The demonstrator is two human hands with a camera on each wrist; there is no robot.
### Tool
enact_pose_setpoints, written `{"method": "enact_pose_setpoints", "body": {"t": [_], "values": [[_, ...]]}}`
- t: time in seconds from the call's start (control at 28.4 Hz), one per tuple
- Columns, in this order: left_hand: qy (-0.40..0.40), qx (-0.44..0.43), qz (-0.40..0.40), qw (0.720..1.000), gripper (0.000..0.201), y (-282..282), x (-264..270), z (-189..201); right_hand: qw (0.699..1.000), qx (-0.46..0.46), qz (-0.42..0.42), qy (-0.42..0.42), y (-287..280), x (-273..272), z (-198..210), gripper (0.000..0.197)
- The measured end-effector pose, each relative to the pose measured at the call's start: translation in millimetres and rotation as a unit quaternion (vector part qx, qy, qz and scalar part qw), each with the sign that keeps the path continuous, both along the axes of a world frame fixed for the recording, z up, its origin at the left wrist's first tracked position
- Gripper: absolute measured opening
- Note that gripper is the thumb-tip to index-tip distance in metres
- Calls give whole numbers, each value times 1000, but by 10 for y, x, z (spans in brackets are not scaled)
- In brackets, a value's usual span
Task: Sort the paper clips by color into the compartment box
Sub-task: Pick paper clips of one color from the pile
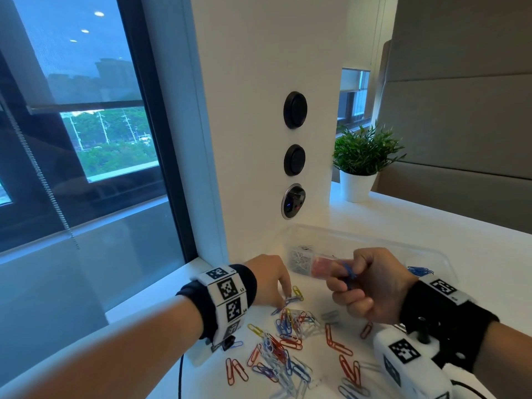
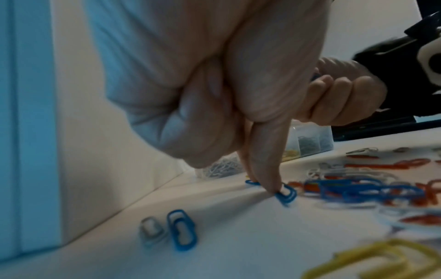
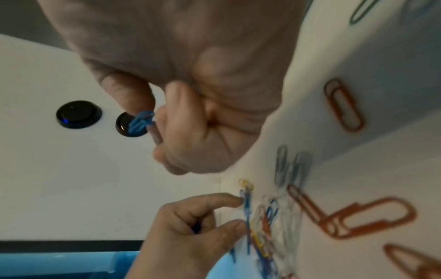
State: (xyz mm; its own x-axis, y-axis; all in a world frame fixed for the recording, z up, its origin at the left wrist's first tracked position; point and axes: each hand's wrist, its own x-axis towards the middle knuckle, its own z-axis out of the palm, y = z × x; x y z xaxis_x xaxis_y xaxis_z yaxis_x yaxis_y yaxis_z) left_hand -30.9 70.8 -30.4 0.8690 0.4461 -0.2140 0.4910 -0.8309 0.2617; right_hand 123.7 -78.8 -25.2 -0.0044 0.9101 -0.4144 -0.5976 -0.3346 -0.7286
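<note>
Loose paper clips [image 1: 288, 332] in red, blue, white, grey and yellow lie scattered on the white table [image 1: 475, 254]. My left hand [image 1: 288, 296] reaches down at the far edge of the pile. Its thumb and forefinger pinch a blue paper clip [image 2: 285, 194] against the table, and the other fingers are curled. My right hand [image 1: 345, 276] hovers above the pile and pinches a small bunch of blue clips [image 3: 140, 120] between thumb and fingers. The clear compartment box [image 1: 305, 263] stands just beyond both hands, with white clips and red clips in separate sections.
A white pillar with round black sockets [image 1: 294, 161] rises right behind the box. A potted plant [image 1: 362, 159] stands at the back right. A clear lid [image 1: 403, 246] lies beside the box with blue clips [image 1: 420, 270] near it. The table ends at the window on the left.
</note>
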Motion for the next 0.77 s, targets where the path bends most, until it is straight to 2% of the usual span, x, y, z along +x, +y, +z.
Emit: {"method": "enact_pose_setpoints", "body": {"t": [0.11, 0.18, 0.25, 0.28, 0.32, 0.35, 0.42, 0.46, 0.49, 0.53, 0.63, 0.77], "values": [[-22, -22, -16, 999, 22, -15, 11, 22, 999, 10, -19, 24, 21, -6, -3, 18], [-31, -34, -2, 999, 21, -25, 27, 31, 999, -19, -35, -14, 56, -37, 12, 4], [-16, -24, 6, 1000, 22, -32, 56, 8, 989, -68, -42, -124, 100, -63, -23, 12], [-6, -17, 5, 1000, 21, -34, 74, -9, 973, -95, -39, -206, 123, -71, -61, 15], [0, -14, 5, 1000, 19, -37, 93, -15, 944, -118, -28, -307, 142, -92, -84, 17], [5, -17, 7, 1000, 18, -35, 103, -13, 902, -130, -3, -413, 152, -121, -92, 16], [5, -34, 14, 999, 17, -23, 108, 0, 783, -119, 63, -607, 169, -154, -86, 9], [-5, -43, 16, 999, 18, -14, 100, 10, 732, -96, 88, -669, 179, -174, -67, 10], [-16, -52, 15, 998, 17, 1, 89, 19, 704, -78, 97, -699, 194, -185, -48, 11], [-28, -62, 14, 998, 17, 21, 75, 25, 700, -69, 96, -704, 213, -193, -35, 12], [-52, -87, 19, 995, 14, 56, 45, 59, 740, -60, 68, -666, 255, -210, -48, 6], [-58, -96, 19, 993, 16, 77, 45, 80, 781, -69, 28, -620, 301, -167, -116, 15]]}}
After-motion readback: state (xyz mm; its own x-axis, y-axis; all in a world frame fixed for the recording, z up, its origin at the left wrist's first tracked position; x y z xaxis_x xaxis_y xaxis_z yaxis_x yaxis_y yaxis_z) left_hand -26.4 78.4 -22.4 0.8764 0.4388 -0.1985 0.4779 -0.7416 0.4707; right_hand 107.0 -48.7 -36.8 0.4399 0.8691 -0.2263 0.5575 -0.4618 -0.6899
